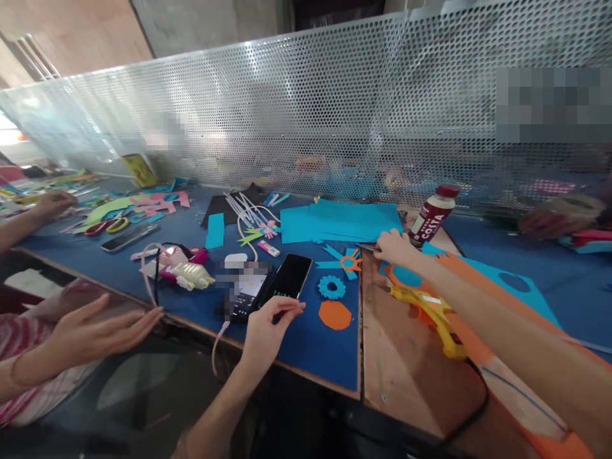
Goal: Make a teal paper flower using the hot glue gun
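Your left hand point(265, 328) and right hand point(394, 247) are bare: no gloves, rings or watch visible. Both of your forearms are uncovered as far as the frame shows; no sleeve in view.

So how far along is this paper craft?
Done: a blue gear and an orange disc lie cut out. In hand: the left hand touches a phone; the right hand reaches a tool near the orange cutout. Left: uncut blue sheets.

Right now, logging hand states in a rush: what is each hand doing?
Left hand: open, fingertips on the phone.
Right hand: closed on something thin by the blue paper; what, cannot be told.
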A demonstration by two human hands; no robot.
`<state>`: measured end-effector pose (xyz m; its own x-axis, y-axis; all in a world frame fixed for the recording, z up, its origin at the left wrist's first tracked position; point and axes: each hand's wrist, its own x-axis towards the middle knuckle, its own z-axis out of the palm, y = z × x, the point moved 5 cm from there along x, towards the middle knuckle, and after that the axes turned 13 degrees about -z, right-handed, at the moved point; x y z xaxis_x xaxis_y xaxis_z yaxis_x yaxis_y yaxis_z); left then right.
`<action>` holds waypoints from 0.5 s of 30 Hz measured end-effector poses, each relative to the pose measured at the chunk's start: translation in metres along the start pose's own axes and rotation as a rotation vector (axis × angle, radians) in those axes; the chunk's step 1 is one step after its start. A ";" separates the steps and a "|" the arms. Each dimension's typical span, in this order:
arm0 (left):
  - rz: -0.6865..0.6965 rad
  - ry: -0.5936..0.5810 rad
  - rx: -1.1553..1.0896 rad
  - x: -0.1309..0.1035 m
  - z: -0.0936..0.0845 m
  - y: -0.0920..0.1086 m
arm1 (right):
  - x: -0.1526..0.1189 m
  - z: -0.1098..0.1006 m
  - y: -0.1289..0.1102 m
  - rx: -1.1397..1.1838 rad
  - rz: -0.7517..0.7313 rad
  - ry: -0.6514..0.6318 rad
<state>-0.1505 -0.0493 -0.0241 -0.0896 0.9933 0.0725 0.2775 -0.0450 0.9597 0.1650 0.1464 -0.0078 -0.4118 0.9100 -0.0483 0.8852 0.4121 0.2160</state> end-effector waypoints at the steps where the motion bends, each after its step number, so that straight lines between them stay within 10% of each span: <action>1: 0.003 -0.010 -0.003 0.000 0.000 -0.001 | 0.002 0.001 0.000 -0.002 -0.003 -0.011; 8: 0.057 0.027 0.043 0.000 -0.004 0.003 | 0.004 -0.020 0.019 0.101 -0.041 -0.003; 15: 0.117 0.108 0.117 0.000 -0.005 0.010 | -0.024 -0.084 0.068 0.263 0.110 0.448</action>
<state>-0.1530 -0.0500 -0.0130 -0.1503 0.9646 0.2167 0.4007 -0.1410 0.9053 0.2167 0.1488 0.0898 -0.3145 0.8632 0.3950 0.9291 0.3652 -0.0583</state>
